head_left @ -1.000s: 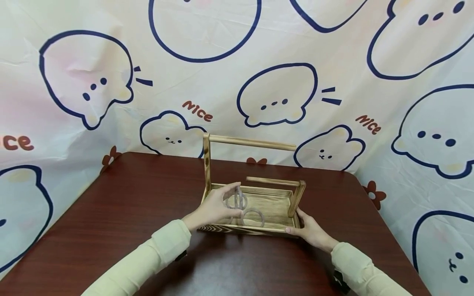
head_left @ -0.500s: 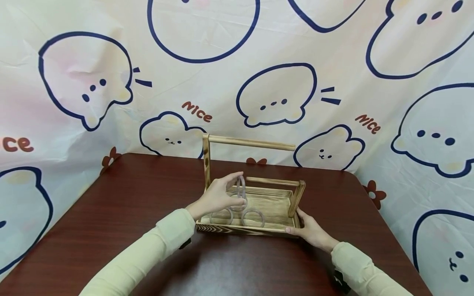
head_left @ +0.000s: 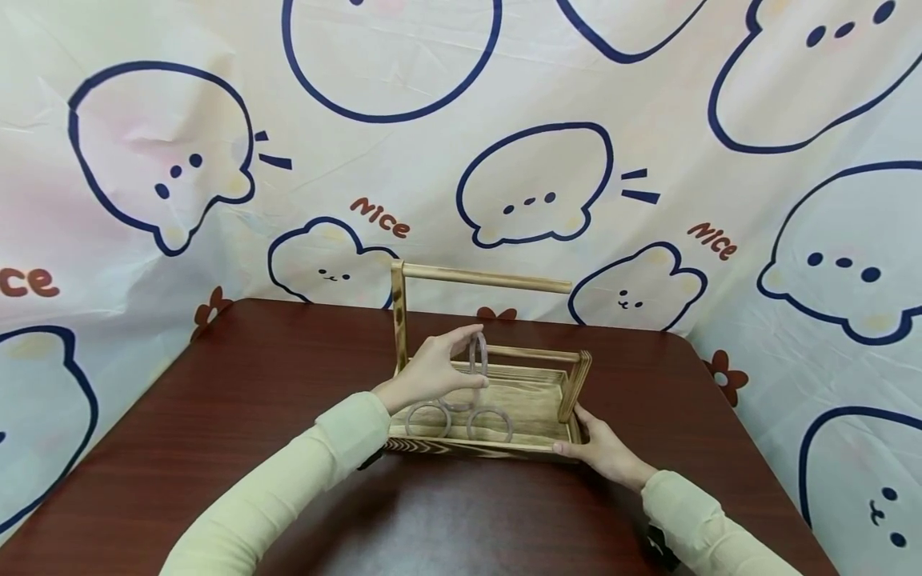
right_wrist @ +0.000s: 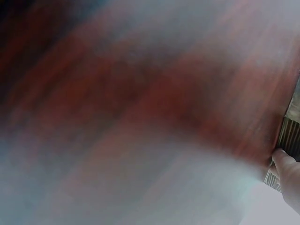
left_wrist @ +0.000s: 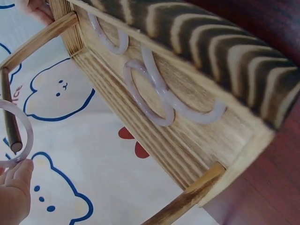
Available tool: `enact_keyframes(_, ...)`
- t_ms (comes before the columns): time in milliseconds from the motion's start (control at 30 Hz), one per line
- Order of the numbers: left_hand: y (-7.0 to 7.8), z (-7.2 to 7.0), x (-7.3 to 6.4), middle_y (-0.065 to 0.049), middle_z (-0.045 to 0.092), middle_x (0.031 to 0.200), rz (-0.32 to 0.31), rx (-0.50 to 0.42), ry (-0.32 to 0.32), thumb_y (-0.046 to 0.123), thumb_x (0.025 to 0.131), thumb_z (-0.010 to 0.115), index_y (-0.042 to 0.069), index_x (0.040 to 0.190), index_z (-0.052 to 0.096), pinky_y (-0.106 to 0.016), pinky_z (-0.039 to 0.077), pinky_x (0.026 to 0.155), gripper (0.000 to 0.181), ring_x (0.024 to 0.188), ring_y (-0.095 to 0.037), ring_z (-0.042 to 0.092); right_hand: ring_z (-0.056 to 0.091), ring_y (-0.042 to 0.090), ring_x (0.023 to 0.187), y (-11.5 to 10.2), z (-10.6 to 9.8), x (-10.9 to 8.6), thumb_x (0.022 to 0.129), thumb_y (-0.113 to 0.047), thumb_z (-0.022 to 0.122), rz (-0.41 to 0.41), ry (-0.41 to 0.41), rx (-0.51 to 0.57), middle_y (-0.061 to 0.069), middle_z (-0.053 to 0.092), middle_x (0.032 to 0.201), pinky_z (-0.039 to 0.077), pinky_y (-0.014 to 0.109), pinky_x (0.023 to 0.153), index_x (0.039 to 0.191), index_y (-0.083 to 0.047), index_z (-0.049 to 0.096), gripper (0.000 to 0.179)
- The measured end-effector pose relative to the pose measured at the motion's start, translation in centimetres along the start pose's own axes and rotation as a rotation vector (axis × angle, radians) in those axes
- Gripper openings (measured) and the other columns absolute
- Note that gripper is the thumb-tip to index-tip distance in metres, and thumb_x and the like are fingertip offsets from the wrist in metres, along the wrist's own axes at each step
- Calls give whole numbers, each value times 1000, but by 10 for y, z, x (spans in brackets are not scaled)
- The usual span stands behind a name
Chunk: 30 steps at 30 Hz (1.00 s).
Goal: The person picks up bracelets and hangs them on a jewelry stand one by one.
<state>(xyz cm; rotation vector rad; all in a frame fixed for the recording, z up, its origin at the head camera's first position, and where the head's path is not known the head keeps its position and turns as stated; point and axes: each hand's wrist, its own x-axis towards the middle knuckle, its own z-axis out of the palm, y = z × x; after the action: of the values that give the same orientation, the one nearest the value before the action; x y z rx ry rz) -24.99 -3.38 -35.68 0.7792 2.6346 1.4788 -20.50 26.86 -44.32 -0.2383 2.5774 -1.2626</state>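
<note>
My left hand (head_left: pixel 432 368) pinches a translucent pale bangle (head_left: pixel 484 352) upright between thumb and fingertips, above the wooden tray (head_left: pixel 536 408). The held bangle (left_wrist: pixel 29 129) is beside the free end of the short rod (head_left: pixel 536 352). In the left wrist view that rod's end (left_wrist: pixel 15 147) shows through the ring; whether it is threaded I cannot tell. Three similar bangles lie in the tray: one front left (head_left: pixel 428 404), one front right (head_left: pixel 492 410), and one behind (left_wrist: pixel 166 112). My right hand (head_left: pixel 612 452) grips the tray's right end, its thumb on the front corner.
A long rod (head_left: pixel 490 278) runs rightward from the tall left post (head_left: pixel 400 320), higher than the short rod. The short rod's post (head_left: pixel 576 384) stands at the right. A dark red-brown table (head_left: pixel 288 352) carries the tray. A printed cloth (head_left: pixel 432 160) hangs behind.
My left hand has lifted the bangle up and rightward, out of the tray toward the short rod's end, uncovering the bangles on the left. My right hand keeps its grip on the tray.
</note>
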Motion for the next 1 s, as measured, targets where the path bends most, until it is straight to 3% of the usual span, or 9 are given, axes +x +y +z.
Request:
enact_keyframes(233,2,1,11,-1,46,139,12,9,-26,32,72,78,19,140,39,-38,38,102,80,126,-17,44,8,39,138,0,0,1,81,-34,68,-13,4,-27,24,9,151,19,56,107,145,4,7,96)
enact_keyframes(467,4,2,20,-1,53,132,26,51,-39,37,70,78,21,139,40,-36,39,101,80,123,-16,48,8,39,138,-3,0,0,82,-30,68,-15,0,-40,24,9,151,20,56,107,145,5,7,95)
enact_keyframes(733,8,5,28,-2,56,129,49,75,-99,34,70,79,22,138,41,-33,40,100,78,115,-10,54,9,41,137,-11,-1,-4,82,-27,68,-14,1,-25,26,10,150,20,57,106,144,7,8,93)
enact_keyframes(867,9,5,30,-4,53,132,48,107,-113,39,69,78,22,138,41,-34,39,101,80,122,-13,49,9,40,137,-5,-1,0,82,-30,68,-12,2,-28,25,10,150,20,56,107,145,5,7,95)
enact_keyframes(1000,7,6,35,-4,54,131,75,100,-144,36,71,78,20,138,41,-34,41,100,78,119,-14,52,8,38,138,-2,0,1,81,-34,69,10,5,-30,24,9,151,19,56,107,145,3,7,97)
